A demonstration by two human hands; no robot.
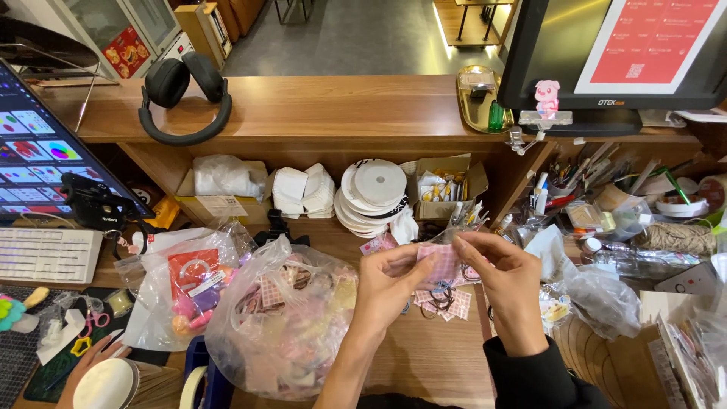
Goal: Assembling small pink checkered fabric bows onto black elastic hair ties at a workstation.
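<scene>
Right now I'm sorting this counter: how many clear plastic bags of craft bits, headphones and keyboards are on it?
Clear plastic bags of craft bits: 2
Headphones: 1
Keyboards: 1
Total: 4

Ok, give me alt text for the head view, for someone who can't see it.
Both hands, left hand and right hand, pinch a small pink checked fabric piece above a cluttered wooden counter. A clear plastic bag of trinkets sits to the left; black headphones rest on the upper shelf.
</scene>
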